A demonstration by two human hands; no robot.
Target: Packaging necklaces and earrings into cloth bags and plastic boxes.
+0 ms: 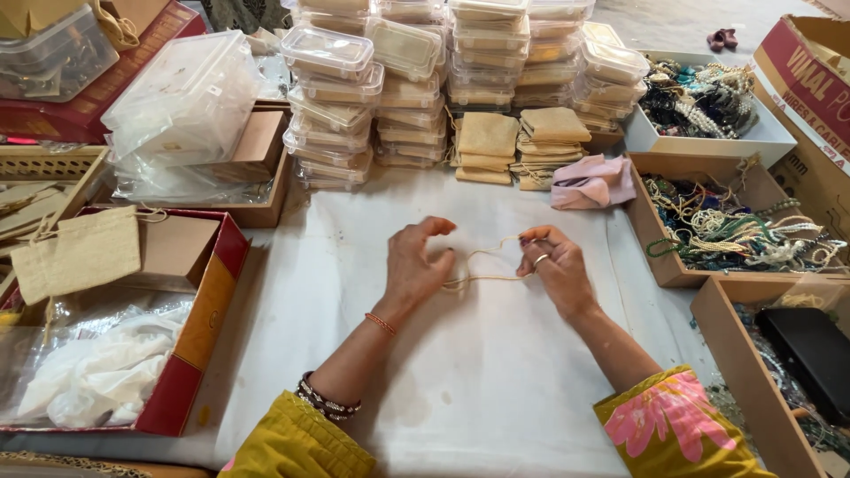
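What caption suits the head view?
Left hand and right hand stretch a thin cord over a white cloth.

At centre frame the white cloth (496,372) spreads pale and plain, and a thin cream cord (485,265) lies on it. The sleeves (301,443) at the bottom edge are mustard yellow, the right 1 with a pink flower print. At the upper middle stand clear plastic boxes (332,53) and tan pouches (553,124), with a pink cloth (593,181) beside them. At lower left is a red and orange box (208,327). At right, brown trays (660,265) hold white, green and dark beads (735,235).
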